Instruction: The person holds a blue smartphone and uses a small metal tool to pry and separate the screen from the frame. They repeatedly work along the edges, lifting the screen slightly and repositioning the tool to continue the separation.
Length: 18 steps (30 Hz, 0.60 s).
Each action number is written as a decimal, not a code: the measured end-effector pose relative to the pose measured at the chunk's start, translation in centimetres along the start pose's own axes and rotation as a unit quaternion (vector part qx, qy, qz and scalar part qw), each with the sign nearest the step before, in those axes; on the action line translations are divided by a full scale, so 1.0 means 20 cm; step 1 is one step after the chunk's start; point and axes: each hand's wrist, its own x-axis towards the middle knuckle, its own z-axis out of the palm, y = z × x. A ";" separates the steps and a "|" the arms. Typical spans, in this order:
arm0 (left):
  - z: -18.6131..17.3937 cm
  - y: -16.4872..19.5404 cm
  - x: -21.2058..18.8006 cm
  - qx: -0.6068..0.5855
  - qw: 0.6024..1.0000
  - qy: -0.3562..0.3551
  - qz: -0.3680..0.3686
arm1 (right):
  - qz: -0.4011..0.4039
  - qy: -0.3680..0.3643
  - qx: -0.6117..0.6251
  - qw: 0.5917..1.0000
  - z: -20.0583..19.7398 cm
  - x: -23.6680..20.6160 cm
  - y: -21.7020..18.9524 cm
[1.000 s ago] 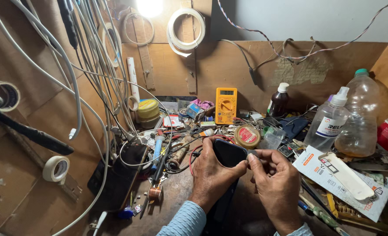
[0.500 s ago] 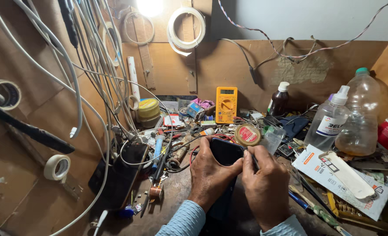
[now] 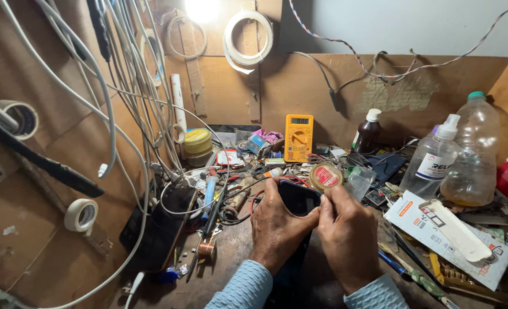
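Note:
A black phone point(image 3: 297, 198) stands tilted on the cluttered wooden bench, held between both hands. My left hand point(image 3: 274, 224) grips its left edge, fingers wrapped around the side. My right hand point(image 3: 347, 233) is closed against the phone's right edge, thumb and fingertips pinched near its upper corner; whether they hold a small part is hidden. A round brown tin point(image 3: 325, 176) lies just beyond the right hand's fingers.
A yellow multimeter point(image 3: 298, 137) leans at the back. Clear plastic bottles point(image 3: 473, 154) and a spray bottle point(image 3: 432, 163) stand at right above a white card packet point(image 3: 444, 231). White cables point(image 3: 129, 97) hang at left, over a second dark phone point(image 3: 161, 226). Tape rolls point(image 3: 81, 215) hang on the left wall.
My right hand has moved left from holding a small item apart and closed onto the phone's right edge. The left hand has kept its grip.

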 end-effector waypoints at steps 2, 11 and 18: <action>-0.01 0.00 0.00 -0.005 1.000 0.002 0.001 | 0.030 -0.006 0.010 0.999 0.00 0.02 0.01; -0.03 -0.04 0.00 -0.032 0.999 0.014 0.031 | 0.209 -0.175 0.261 0.926 -0.06 0.14 0.13; -0.04 -0.03 -0.01 -0.030 0.999 -0.009 0.040 | 0.247 -0.213 0.316 0.891 -0.11 0.14 0.20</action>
